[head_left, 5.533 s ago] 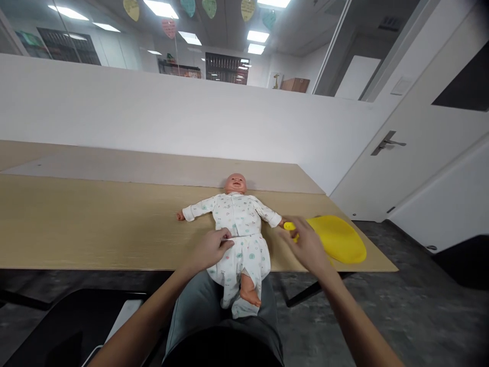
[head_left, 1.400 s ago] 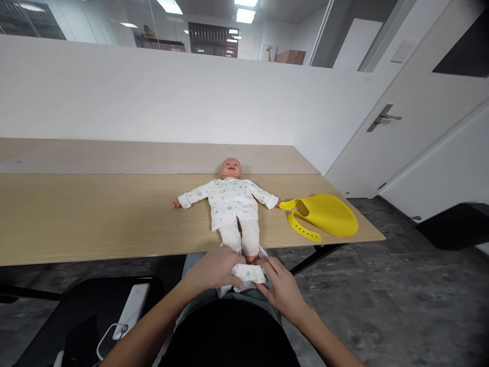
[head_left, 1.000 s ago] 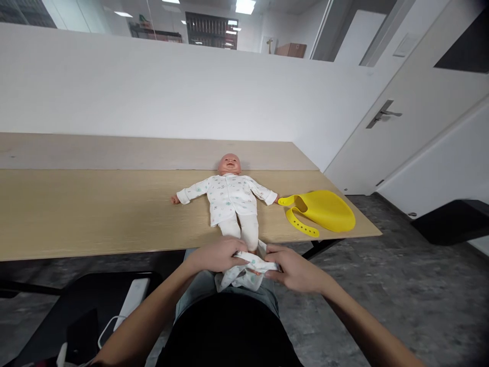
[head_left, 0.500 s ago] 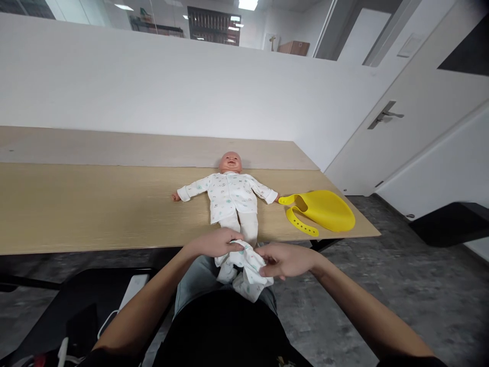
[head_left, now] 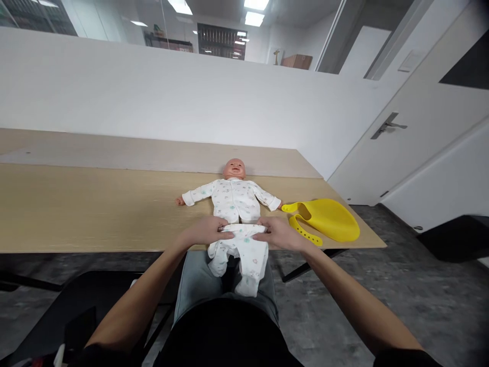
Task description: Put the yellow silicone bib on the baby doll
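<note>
The waistband [head_left: 243, 229] of the trousers [head_left: 254, 252] was held spread, pinched by left hand [head_left: 207, 231] and right hand [head_left: 281, 233] just below the doll [head_left: 236, 199]; next, an even grip seemed required.

Indoors; looks like an office or small meeting room, exact use unclear. White partition wall [head_left: 171, 97] ahead, solid below, glass panes [head_left: 118, 46] above. In the glass: flat rectangular ceiling lights [head_left: 254, 19], a dark slatted panel [head_left: 222, 42], a brown box [head_left: 297, 61], a small giraffe picture [head_left: 275, 56] beside it. To the right, a white door [head_left: 431, 148] with metal lever handle [head_left: 390, 126]; pale wall plate [head_left: 411, 60] near it, probably a switch. Long wood-look table [head_left: 95, 204], dark metal leg [head_left: 296, 272] under it. Black chair [head_left: 42, 318] at lower left. Mottled grey hard floor [head_left: 321, 306]. Plain finishes, office-type fittings throughout.
</note>
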